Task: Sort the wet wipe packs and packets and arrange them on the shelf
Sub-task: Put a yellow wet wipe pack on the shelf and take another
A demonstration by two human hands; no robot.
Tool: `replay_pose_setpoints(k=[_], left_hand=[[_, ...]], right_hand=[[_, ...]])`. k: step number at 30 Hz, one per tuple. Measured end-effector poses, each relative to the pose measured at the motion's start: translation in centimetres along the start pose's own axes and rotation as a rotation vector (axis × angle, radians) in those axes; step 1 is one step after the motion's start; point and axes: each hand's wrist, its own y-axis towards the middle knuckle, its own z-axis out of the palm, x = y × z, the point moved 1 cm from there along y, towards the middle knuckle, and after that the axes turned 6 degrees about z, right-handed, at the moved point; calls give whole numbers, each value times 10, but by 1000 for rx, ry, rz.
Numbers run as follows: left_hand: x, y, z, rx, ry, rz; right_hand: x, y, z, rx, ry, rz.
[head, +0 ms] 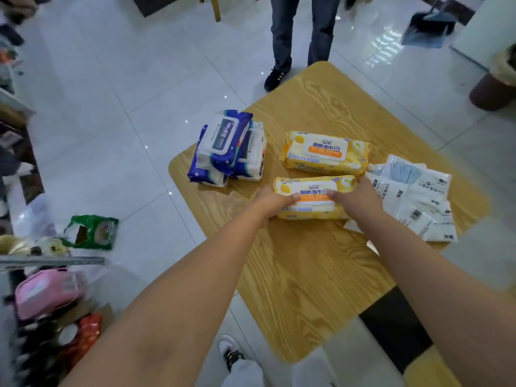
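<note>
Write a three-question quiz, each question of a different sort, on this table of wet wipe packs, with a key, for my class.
1. True or false: the left hand and the right hand both grip the near yellow pack.
2. The pile of blue packs lies: A) left of the yellow packs; B) right of them; C) between them.
3. How many yellow packs lie on the table?
Key: 1 true; 2 A; 3 two, counting the far yellow pack.
</note>
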Motion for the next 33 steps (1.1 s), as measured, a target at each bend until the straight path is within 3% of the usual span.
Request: replay_pose_setpoints(k=[6,10,14,19,24,33], left_hand=[[-14,-40,-17,72,-192,51],[-43,-73,-52,-1,-401,170],[-68,-129,-118,-53,-492,275],[-74,-205,-222,-258,-556,398],[-39,-295,-326,-532,-585,475],[125,-506,-466,-1084,-743,438]], right_hand=[[24,-43,-31,-37,88,-137],[67,-79,-56,-52,286,-263],[130,-134,-70,56,421,-372],[219,-218,-43,410,494,-390],[289,-321,15,658,458,-548],[342,-563,187,1100,241,-793]])
